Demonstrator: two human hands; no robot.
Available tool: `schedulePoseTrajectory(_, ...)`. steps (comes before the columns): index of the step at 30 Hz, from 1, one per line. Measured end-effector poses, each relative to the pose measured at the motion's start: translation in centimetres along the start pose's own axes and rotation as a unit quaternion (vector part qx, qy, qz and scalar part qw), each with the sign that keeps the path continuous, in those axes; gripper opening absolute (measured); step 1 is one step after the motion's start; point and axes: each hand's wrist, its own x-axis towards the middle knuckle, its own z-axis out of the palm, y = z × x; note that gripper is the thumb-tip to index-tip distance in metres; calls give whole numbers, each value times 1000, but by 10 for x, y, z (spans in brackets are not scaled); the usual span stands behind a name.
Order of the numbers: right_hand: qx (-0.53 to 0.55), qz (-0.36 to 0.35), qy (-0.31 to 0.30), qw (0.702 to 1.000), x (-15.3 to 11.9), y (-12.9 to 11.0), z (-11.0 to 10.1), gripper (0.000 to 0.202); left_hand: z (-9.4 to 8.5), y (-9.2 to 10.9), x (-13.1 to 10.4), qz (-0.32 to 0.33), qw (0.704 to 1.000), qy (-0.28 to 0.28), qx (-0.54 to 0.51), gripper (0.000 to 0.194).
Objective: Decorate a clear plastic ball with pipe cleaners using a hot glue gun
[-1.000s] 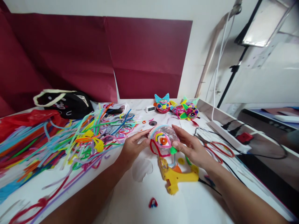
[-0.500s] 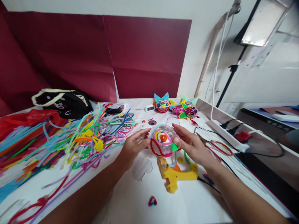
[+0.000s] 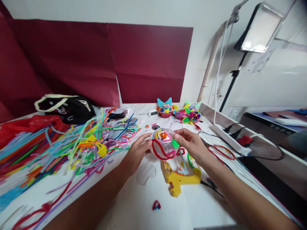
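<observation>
A clear plastic ball (image 3: 164, 144) is held up between my two hands above the white tabletop. Red, pink and yellow pipe cleaner outlines and an orange centre form an eye shape on it, with a green piece at its right. My left hand (image 3: 137, 152) grips the ball's left side, thumb in front. My right hand (image 3: 190, 144) holds the right side, its thumb by the green piece. Just below the ball lies a yellow hot glue gun (image 3: 181, 181). A small red and blue pipe cleaner piece (image 3: 156, 205) lies nearer to me.
Many loose pipe cleaners (image 3: 88, 143) cover the left side, before a black bag (image 3: 67, 110). Two finished pipe cleaner figures (image 3: 166, 108) and a small white digital display (image 3: 153, 113) stand at the back. Orange-handled scissors (image 3: 223, 152) and a power strip (image 3: 231, 139) lie right.
The ball has tipped in my hands, so its eye shape faces more upward and the red outline shows more. The view has shifted slightly.
</observation>
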Motion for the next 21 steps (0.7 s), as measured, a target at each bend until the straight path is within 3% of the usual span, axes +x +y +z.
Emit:
schedulePoseTrajectory(6, -30, 9, -22, 999, 6, -8, -1, 52, -2, -3, 2, -22, 998, -17, -62, 50)
schedulePoseTrajectory(11, -44, -2, 2, 999, 14, -10, 3, 56, -2, -1, 3, -18, 996, -21, -85, 44)
schedulePoseTrajectory(21, -79, -8, -13, 997, 20, 11, 2, 53, 0, -1, 5, -46, 995, 20, -81, 24)
